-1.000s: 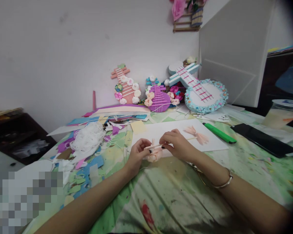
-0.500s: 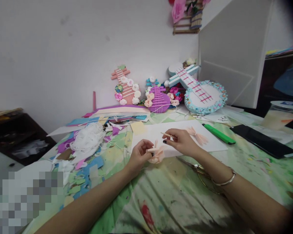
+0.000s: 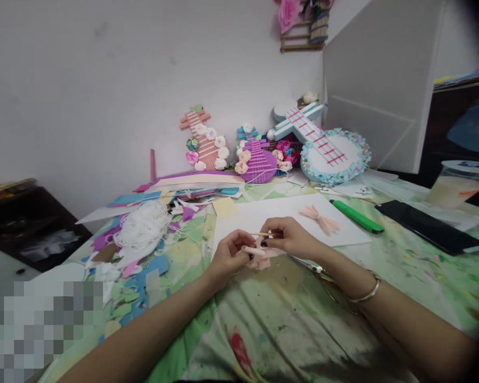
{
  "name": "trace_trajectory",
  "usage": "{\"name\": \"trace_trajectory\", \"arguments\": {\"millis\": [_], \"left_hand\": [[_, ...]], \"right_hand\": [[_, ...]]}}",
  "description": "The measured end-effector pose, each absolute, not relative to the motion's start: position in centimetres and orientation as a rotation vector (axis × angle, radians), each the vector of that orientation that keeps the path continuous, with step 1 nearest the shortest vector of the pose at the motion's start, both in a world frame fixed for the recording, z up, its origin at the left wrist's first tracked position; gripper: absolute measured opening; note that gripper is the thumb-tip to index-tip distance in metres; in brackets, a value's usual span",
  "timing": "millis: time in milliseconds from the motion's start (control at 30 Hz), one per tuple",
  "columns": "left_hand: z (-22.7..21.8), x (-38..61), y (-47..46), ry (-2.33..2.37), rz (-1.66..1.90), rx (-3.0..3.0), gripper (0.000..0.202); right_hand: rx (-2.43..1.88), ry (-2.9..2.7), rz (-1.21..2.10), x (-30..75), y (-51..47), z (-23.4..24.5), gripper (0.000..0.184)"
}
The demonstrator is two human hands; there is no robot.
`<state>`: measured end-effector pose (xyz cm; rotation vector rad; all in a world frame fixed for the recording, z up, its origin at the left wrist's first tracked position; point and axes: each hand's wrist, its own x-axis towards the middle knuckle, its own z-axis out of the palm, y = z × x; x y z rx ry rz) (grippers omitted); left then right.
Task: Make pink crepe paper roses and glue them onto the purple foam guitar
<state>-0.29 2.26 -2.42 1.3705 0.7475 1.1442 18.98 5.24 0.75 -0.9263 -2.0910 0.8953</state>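
My left hand (image 3: 230,258) pinches a peach-coloured paper flower (image 3: 261,260) by its left side, low over the table. A thin wooden stick (image 3: 263,234) is held in my right hand (image 3: 287,238), whose thumb reaches the flower's edge. The stick points left, above the petals. Both hands are closed, and parts of the flower are covered by fingers. Behind my right hand, a second peach paper piece (image 3: 320,219), tied at its middle, lies on a white board (image 3: 263,208). Gold-handled scissors (image 3: 318,269) lie partly under my right forearm.
A tangle of white string (image 3: 142,229) and coloured paper scraps (image 3: 155,268) cover the left side. A green utility knife (image 3: 357,217), black phone (image 3: 429,229) and plastic tub (image 3: 459,183) are at right. Decorated instrument models, including a purple one (image 3: 259,166) and a pale-blue one (image 3: 335,157), stand against the wall.
My right hand has moved left and slightly down with the stick, meeting the flower. The tied peach piece on the board is now more exposed. My left hand stays almost in place.
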Motion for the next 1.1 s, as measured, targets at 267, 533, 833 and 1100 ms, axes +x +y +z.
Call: {"name": "trace_trajectory", "arguments": {"millis": [267,533,833,1100], "left_hand": [[-1.6,0.0,2.3,0.768,1.177,1.065,0.014],[-2.1,0.0,2.6,0.756,1.127,1.03,0.03],[-2.5,0.0,2.8,0.71,1.087,1.09,0.03],[-2.8,-0.2,2.9,0.725,1.121,1.181,0.027]], "right_hand": [[-0.973,-2.044,1.038,18.7,4.7,1.0,0.01],[-0.974,-2.008,1.036,18.3,4.4,0.7,0.013],[-0.988,-1.991,0.917,18.0,4.4,0.4,0.014],[-0.927,-1.988,1.1,18.0,4.0,0.9,0.013]]}}
